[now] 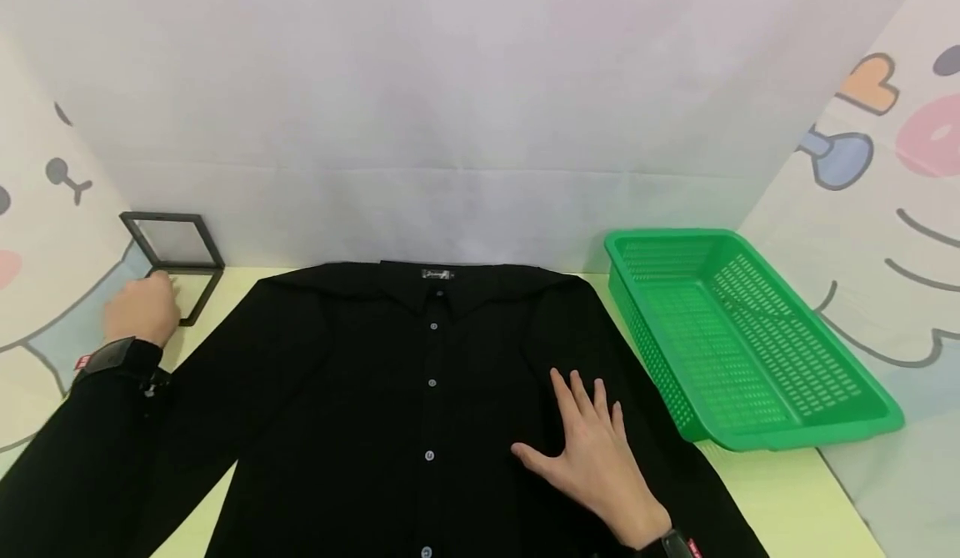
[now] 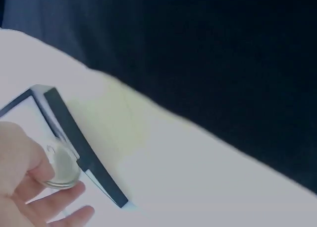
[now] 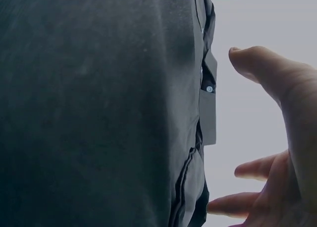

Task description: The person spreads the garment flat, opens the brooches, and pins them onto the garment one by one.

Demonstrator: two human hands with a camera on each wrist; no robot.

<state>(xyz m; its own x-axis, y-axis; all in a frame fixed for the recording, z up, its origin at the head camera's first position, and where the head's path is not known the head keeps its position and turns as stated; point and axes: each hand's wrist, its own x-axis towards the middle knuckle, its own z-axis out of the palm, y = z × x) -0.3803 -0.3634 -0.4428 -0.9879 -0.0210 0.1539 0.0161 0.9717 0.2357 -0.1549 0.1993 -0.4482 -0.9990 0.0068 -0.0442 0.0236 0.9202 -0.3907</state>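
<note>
A black button-up shirt point(image 1: 375, 358) lies spread out, its collar toward the back wall. My left hand point(image 1: 142, 308) is at the back left, next to an open black-edged display frame point(image 1: 213, 245) with clear panels. In the left wrist view, thumb and fingers pinch a round silvery disc point(image 2: 64, 165) close against the frame point(image 2: 84, 142); the head view hides this disc behind the hand. My right hand point(image 1: 596, 462), fingers spread and nothing held, is over the right half of the shirt. The right wrist view shows its thumb and fingers point(image 3: 270, 68) apart.
A green perforated plastic basket point(image 1: 660, 349) stands at the right, beside the shirt's sleeve. Behind everything rises a pale cloth wall point(image 1: 465, 108), with cartoon-printed sheets on both sides. The pale yellow tabletop point(image 1: 787, 491) shows around the shirt.
</note>
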